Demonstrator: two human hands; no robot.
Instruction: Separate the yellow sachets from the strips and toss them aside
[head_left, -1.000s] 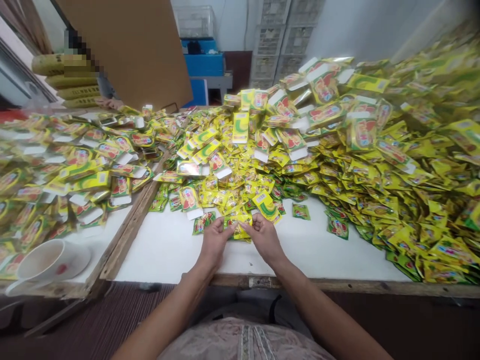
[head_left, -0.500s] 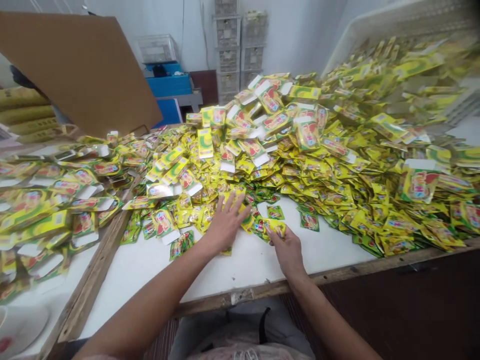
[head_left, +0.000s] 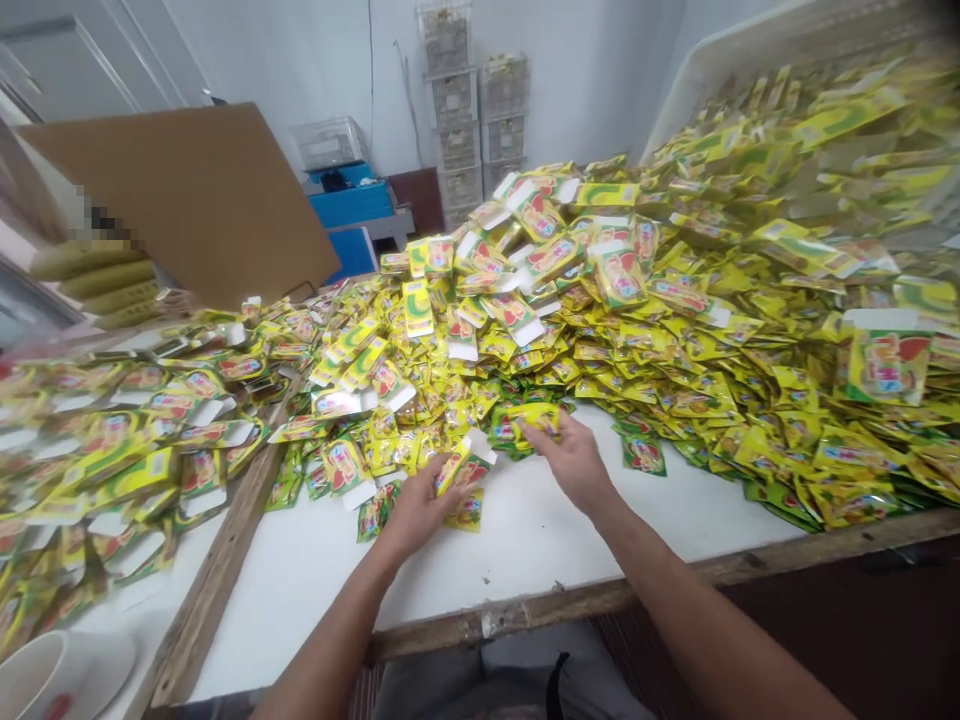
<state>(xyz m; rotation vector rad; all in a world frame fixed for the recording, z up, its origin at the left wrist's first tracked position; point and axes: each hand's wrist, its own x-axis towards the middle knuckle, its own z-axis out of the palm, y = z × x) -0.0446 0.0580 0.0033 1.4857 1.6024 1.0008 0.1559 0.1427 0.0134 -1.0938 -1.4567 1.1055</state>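
My left hand (head_left: 415, 510) grips a small yellow and green printed box (head_left: 466, 466), its white end flap standing up toward the right. In my right hand (head_left: 574, 455) are yellow sachets (head_left: 541, 418), pinched between thumb and fingers just right of the box. How many sachets it holds I cannot tell. Under and beside my left hand lie a yellow sachet (head_left: 466, 512) and a green sachet (head_left: 375, 512) on the white tabletop (head_left: 517, 540). Another green sachet (head_left: 643, 453) lies to the right of my right hand.
A big heap of sachets (head_left: 675, 360) with boxes on top fills the back and right. A tilted white crate (head_left: 697, 75) spills more. Left of a wooden divider (head_left: 225, 560) lie boxes (head_left: 135, 470) and a white bowl (head_left: 60, 670). A cardboard sheet (head_left: 217, 200) stands behind.
My left hand has come back from the heap and now holds a box. My right hand, with sachets in its fingers, has moved slightly up. The view has shifted a little.
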